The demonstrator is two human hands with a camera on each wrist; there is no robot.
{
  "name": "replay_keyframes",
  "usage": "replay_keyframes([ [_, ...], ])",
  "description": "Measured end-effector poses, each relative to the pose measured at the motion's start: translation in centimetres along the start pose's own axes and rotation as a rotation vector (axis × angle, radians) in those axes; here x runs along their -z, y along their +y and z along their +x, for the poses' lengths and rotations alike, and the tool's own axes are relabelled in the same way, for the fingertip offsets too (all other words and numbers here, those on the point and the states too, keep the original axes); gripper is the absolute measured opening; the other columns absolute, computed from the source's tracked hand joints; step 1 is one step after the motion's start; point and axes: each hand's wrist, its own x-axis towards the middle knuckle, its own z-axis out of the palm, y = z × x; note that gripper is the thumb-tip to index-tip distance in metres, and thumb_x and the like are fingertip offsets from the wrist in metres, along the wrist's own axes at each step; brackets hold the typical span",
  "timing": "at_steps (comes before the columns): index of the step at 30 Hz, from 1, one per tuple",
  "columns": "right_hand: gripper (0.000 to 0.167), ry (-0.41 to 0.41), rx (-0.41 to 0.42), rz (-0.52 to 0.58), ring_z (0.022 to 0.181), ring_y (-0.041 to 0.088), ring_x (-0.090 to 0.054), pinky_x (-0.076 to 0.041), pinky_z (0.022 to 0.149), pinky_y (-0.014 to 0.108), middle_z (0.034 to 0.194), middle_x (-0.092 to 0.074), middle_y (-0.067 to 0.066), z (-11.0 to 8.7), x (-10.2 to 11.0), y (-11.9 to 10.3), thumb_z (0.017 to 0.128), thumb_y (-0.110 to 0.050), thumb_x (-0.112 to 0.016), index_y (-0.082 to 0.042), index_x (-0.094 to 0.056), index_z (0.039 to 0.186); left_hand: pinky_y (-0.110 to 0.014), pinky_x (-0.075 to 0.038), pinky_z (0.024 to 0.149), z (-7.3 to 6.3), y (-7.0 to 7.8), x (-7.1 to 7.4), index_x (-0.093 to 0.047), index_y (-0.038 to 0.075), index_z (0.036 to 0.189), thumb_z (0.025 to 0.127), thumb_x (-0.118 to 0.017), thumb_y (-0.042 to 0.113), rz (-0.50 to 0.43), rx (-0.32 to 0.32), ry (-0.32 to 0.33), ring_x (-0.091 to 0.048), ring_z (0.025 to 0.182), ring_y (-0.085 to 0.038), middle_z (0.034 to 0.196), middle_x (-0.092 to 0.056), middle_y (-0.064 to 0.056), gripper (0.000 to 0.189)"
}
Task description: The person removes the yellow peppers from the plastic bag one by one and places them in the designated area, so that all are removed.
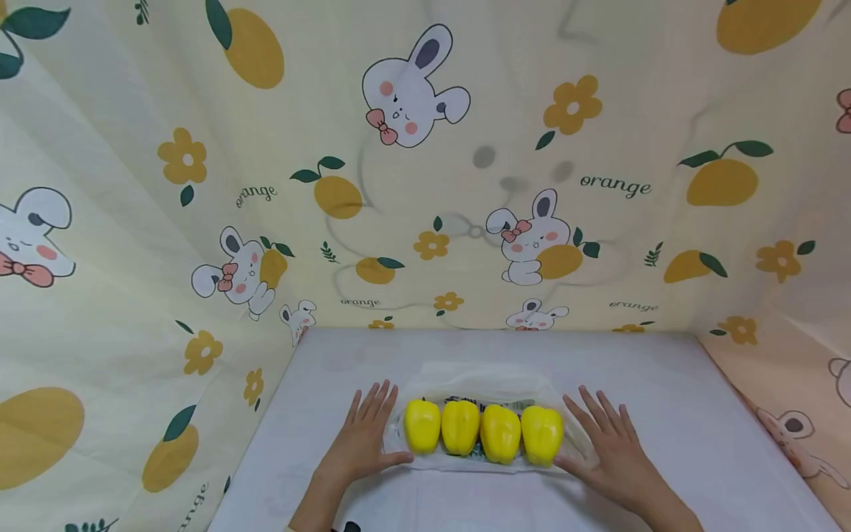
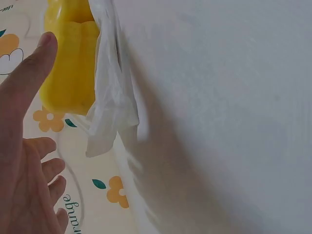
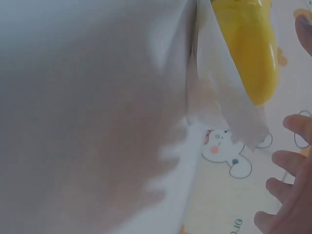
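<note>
Several yellow bell peppers (image 1: 500, 434) stand in a row on a whitish plastic bag (image 1: 492, 380) spread on the table. My left hand (image 1: 364, 436), fingers spread, is at the bag's left end, its thumb pointing toward the leftmost pepper (image 1: 422, 426). On the other side my right hand (image 1: 608, 451) is spread likewise, its thumb close to the rightmost pepper (image 1: 541, 434). Neither hand holds anything; whether they touch the bag I cannot tell. The left wrist view shows a pepper (image 2: 70, 63) beside a raised bag edge (image 2: 112, 87); the right wrist view shows another pepper (image 3: 251, 48).
The white table (image 1: 465, 502) runs back to a cloth (image 1: 425, 281) printed with rabbits and oranges, which also hangs on both sides. Dark printing shows on the bag between the peppers. A small black object (image 1: 351, 526) sits by the left wrist.
</note>
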Motion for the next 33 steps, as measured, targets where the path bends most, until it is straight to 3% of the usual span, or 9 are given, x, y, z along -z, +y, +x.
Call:
replay_keyframes([
  [5, 0.100, 0.033, 0.042, 0.001, 0.162, 0.047, -0.018, 0.019, 0.131, 0.046, 0.179, -0.020, 0.014, 0.2, -0.4, -0.3, 0.087, -0.063, -0.081, -0.015, -0.042, 0.165, -0.064, -0.012, 0.133, 0.0, 0.1, -0.1, -0.020, 0.010, 0.172, 0.081, -0.076, 0.080, -0.014, -0.016, -0.001, -0.017, 0.165, -0.036, 0.179, -0.018, -0.015, 0.128],
  [11, 0.105, 0.028, 0.056, 0.013, 0.155, 0.052, -0.028, 0.012, 0.134, 0.046, 0.173, -0.031, 0.020, 0.7, -0.9, -0.5, 0.081, -0.063, -0.087, -0.011, -0.046, 0.162, -0.060, -0.011, 0.134, 0.3, 0.2, -0.2, -0.020, 0.010, 0.172, 0.080, -0.077, 0.079, -0.019, -0.015, -0.021, -0.017, 0.165, -0.035, 0.179, -0.017, -0.014, 0.129],
  [14, 0.106, 0.007, 0.043, 0.034, 0.152, 0.050, -0.031, -0.006, 0.134, 0.062, 0.169, -0.037, 0.021, 1.0, -1.0, -0.6, 0.078, -0.062, -0.090, -0.010, -0.049, 0.160, -0.059, -0.012, 0.134, 0.6, 0.3, -0.4, -0.020, 0.010, 0.172, 0.080, -0.078, 0.079, -0.015, -0.014, -0.034, -0.017, 0.165, -0.034, 0.180, -0.017, -0.013, 0.129],
  [16, 0.106, -0.001, 0.041, 0.046, 0.150, 0.048, -0.035, -0.022, 0.127, 0.071, 0.167, -0.041, 0.020, 1.1, -1.0, -0.7, 0.076, -0.060, -0.092, -0.009, -0.050, 0.159, -0.058, -0.011, 0.134, 0.7, 0.3, -0.5, -0.019, 0.010, 0.173, 0.080, -0.078, 0.079, -0.019, -0.009, -0.050, -0.017, 0.165, -0.033, 0.180, -0.016, -0.012, 0.130],
  [18, 0.105, 0.003, 0.048, 0.048, 0.147, 0.045, -0.039, -0.035, 0.118, 0.073, 0.164, -0.045, 0.018, 1.2, -1.1, -0.8, 0.075, -0.058, -0.094, -0.007, -0.051, 0.157, -0.058, -0.011, 0.134, 0.7, 0.4, -0.6, -0.020, 0.010, 0.172, 0.079, -0.079, 0.078, -0.026, -0.006, -0.063, -0.018, 0.165, -0.033, 0.180, -0.017, -0.013, 0.130],
  [20, 0.105, 0.015, 0.057, 0.047, 0.144, 0.042, -0.043, -0.040, 0.114, 0.072, 0.160, -0.049, 0.017, 1.2, -1.2, -0.9, 0.075, -0.057, -0.095, -0.006, -0.052, 0.156, -0.058, -0.012, 0.134, 0.8, 0.5, -0.6, -0.021, 0.009, 0.172, 0.079, -0.080, 0.077, -0.032, -0.003, -0.069, -0.019, 0.165, -0.034, 0.179, -0.018, -0.013, 0.130],
  [33, 0.102, 0.001, 0.021, 0.005, 0.133, 0.041, -0.054, -0.051, 0.108, 0.067, 0.148, -0.059, 0.019, 1.4, -1.4, -1.2, 0.075, -0.059, -0.094, -0.003, -0.056, 0.151, -0.058, -0.014, 0.134, 1.3, 0.5, -1.2, -0.021, 0.007, 0.171, 0.081, -0.083, 0.071, -0.032, -0.001, -0.099, -0.022, 0.164, -0.034, 0.179, -0.020, -0.014, 0.126],
])
